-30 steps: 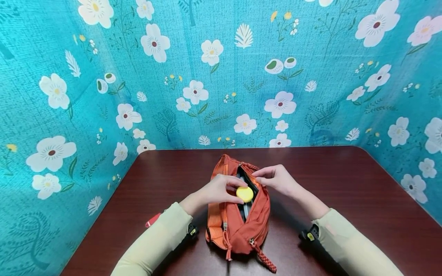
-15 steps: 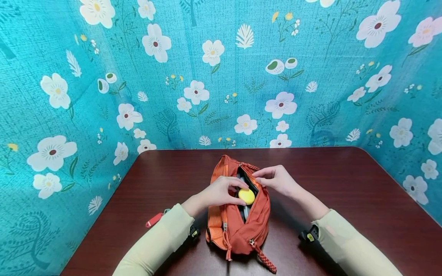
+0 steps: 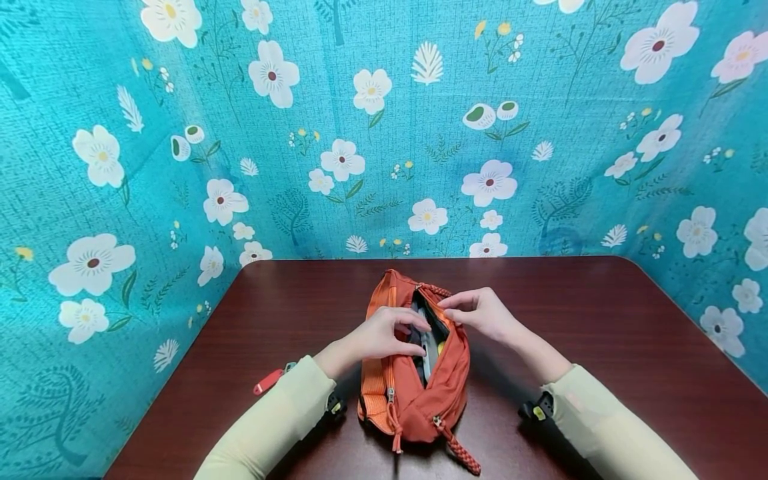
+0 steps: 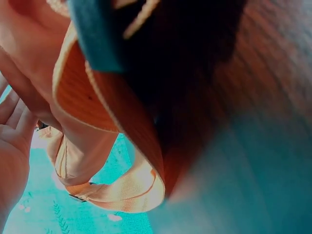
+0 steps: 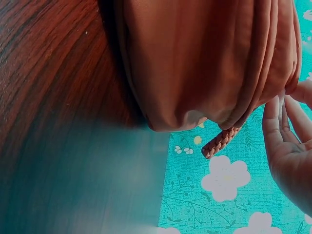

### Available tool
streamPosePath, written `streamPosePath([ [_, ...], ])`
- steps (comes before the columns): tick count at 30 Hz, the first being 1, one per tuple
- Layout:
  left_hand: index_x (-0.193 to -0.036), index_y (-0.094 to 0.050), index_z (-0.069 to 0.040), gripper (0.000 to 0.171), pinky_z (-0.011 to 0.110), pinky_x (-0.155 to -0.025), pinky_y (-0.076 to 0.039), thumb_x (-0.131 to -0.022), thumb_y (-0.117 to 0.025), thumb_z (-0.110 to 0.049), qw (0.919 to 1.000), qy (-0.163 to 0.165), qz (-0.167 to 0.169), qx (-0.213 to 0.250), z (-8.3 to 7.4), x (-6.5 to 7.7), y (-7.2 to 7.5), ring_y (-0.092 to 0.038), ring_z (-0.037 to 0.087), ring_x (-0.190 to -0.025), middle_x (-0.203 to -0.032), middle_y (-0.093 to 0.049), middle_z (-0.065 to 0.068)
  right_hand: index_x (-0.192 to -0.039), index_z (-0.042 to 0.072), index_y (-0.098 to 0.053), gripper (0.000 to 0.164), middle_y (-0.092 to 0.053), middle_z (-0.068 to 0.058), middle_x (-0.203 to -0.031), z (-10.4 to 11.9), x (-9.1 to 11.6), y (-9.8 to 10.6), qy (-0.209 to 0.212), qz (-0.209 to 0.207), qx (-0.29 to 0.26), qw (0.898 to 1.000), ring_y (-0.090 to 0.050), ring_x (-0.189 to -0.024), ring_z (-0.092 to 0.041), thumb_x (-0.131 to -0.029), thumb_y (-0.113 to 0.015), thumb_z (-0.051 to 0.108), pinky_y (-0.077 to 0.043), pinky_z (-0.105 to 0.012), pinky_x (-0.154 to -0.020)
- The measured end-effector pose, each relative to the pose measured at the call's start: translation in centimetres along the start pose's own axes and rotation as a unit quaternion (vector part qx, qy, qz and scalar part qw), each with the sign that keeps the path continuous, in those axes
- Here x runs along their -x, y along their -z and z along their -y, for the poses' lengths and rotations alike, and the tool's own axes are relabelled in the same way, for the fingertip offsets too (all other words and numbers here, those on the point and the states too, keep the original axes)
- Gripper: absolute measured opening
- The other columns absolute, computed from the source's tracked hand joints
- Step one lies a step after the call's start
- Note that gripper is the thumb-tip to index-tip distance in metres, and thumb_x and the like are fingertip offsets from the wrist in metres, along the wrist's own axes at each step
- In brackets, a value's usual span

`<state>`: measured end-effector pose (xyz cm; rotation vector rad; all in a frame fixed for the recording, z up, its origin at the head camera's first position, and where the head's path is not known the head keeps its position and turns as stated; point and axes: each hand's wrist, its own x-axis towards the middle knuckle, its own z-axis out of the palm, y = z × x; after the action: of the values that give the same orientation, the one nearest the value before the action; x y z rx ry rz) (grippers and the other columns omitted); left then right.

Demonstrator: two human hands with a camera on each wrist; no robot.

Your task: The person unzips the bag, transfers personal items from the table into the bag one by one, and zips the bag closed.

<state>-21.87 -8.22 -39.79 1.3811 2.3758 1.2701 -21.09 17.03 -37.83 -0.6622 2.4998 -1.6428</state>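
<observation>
An orange-red waist bag (image 3: 420, 413) lies on the table, its zipped pocket spread wide. My left hand (image 3: 381, 332) hovers over the opening, thumb and fingers apart with nothing between them. Just inside the pocket's right edge a sliver of a yellow round object (image 3: 441, 348) peeks out, mostly hidden by the fabric. A grey flat item (image 3: 428, 360) also lies within. My right hand (image 3: 483, 313) pinches the pocket's right edge between thumb and fingers; the right wrist view shows that hand (image 5: 292, 161) at the bag's rim.
Left of the bag lies a small red tag-like object (image 3: 268, 382) with a teal end near my left sleeve. Braided zipper pulls (image 3: 461, 453) trail toward the front. Behind the dark wooden table (image 3: 570, 287) hangs a flowered turquoise cloth (image 3: 384, 167).
The yellow round object has left my left fingers and dropped into the bag's pocket, toward the right side. The left hand stays over the opening; the right hand keeps its pinch.
</observation>
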Motion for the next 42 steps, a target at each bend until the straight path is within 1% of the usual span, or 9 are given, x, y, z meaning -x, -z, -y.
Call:
streamPosePath([
  [3,-0.111,-0.070,-0.003,0.032,0.025,-0.085,-0.051,-0.083,-0.079,-0.014,0.9999,-0.006,-0.004,0.012,-0.1,0.3,0.3,-0.064,0.016,-0.100,-0.111,-0.067,0.007,-0.109,-0.005,-0.071,0.024,-0.071,-0.014,-0.095,-0.1,0.0,0.0,-0.002,0.000,0.001,1.000,-0.060,-0.071,-0.018,-0.089,-0.070,0.006,-0.052,-0.026,-0.060],
  [7,-0.109,-0.072,-0.004,0.029,0.028,-0.082,-0.053,-0.083,-0.079,-0.014,0.9998,0.003,-0.013,0.014,-0.3,0.8,0.9,-0.065,0.016,-0.095,-0.107,-0.068,0.004,-0.109,-0.005,-0.071,0.023,-0.071,-0.014,-0.095,-0.3,0.0,0.0,-0.004,0.000,0.006,1.000,-0.058,-0.070,-0.017,-0.089,-0.070,0.006,-0.050,-0.026,-0.059],
  [15,-0.105,-0.074,-0.009,0.026,0.040,-0.080,-0.053,-0.082,-0.080,-0.019,0.9996,0.014,-0.023,-0.010,-0.1,2.8,2.6,-0.063,0.021,-0.087,-0.100,-0.070,0.000,-0.109,-0.006,-0.070,0.024,-0.071,-0.013,-0.092,-0.4,-0.2,-0.1,-0.006,0.005,-0.002,1.000,-0.059,-0.069,-0.015,-0.088,-0.070,0.006,-0.051,-0.024,-0.060],
  [18,-0.105,-0.074,-0.011,0.026,0.041,-0.073,-0.052,-0.082,-0.080,-0.022,0.9990,0.029,-0.027,-0.021,0.0,3.8,3.3,-0.062,0.024,-0.085,-0.099,-0.070,-0.001,-0.109,-0.006,-0.070,0.023,-0.071,-0.013,-0.091,-0.4,-0.1,-0.1,-0.005,0.004,-0.002,1.000,-0.060,-0.068,-0.015,-0.089,-0.070,0.005,-0.051,-0.024,-0.060],
  [22,-0.106,-0.074,-0.009,0.029,0.034,-0.072,-0.054,-0.081,-0.081,-0.022,0.9975,0.056,-0.032,-0.027,0.0,5.2,4.2,-0.063,0.025,-0.091,-0.102,-0.070,0.000,-0.109,-0.007,-0.070,0.023,-0.071,-0.014,-0.092,-0.4,-0.1,-0.1,-0.002,0.003,0.000,1.000,-0.060,-0.069,-0.014,-0.089,-0.069,0.005,-0.051,-0.024,-0.060],
  [28,-0.107,-0.073,-0.007,0.030,0.037,-0.080,-0.055,-0.080,-0.081,-0.016,0.9953,0.085,-0.039,-0.023,0.2,7.4,5.5,-0.065,0.028,-0.095,-0.103,-0.070,0.010,-0.109,-0.007,-0.070,0.023,-0.071,-0.013,-0.091,-0.4,-0.1,0.0,-0.001,0.002,0.000,1.000,-0.060,-0.069,-0.014,-0.089,-0.069,0.005,-0.052,-0.024,-0.061],
  [33,-0.106,-0.074,-0.016,0.027,0.042,-0.085,-0.052,-0.080,-0.081,-0.021,0.9910,0.109,-0.049,-0.061,0.2,9.3,6.7,-0.065,0.018,-0.095,-0.101,-0.071,0.000,-0.109,-0.007,-0.070,0.023,-0.071,-0.013,-0.090,-0.4,-0.1,0.0,-0.002,0.003,-0.003,1.000,-0.061,-0.068,-0.014,-0.089,-0.069,0.004,-0.053,-0.025,-0.061],
  [36,-0.106,-0.073,-0.017,0.027,0.045,-0.086,-0.051,-0.081,-0.081,-0.024,0.9886,0.119,-0.058,-0.072,0.3,10.4,7.6,-0.064,0.018,-0.096,-0.102,-0.071,-0.004,-0.109,-0.006,-0.070,0.023,-0.071,-0.013,-0.090,-0.5,-0.1,0.0,-0.005,0.003,0.000,1.000,-0.061,-0.068,-0.014,-0.089,-0.070,0.005,-0.053,-0.025,-0.062],
  [42,-0.109,-0.072,-0.022,0.030,0.036,-0.086,-0.052,-0.081,-0.081,-0.028,0.9804,0.168,-0.082,-0.061,0.1,12.6,8.9,-0.063,0.018,-0.098,-0.104,-0.069,-0.010,-0.108,-0.007,-0.070,0.023,-0.071,-0.013,-0.089,-0.3,-0.1,0.0,0.002,0.004,-0.003,1.000,-0.061,-0.068,-0.013,-0.089,-0.069,0.005,-0.053,-0.025,-0.062],
])
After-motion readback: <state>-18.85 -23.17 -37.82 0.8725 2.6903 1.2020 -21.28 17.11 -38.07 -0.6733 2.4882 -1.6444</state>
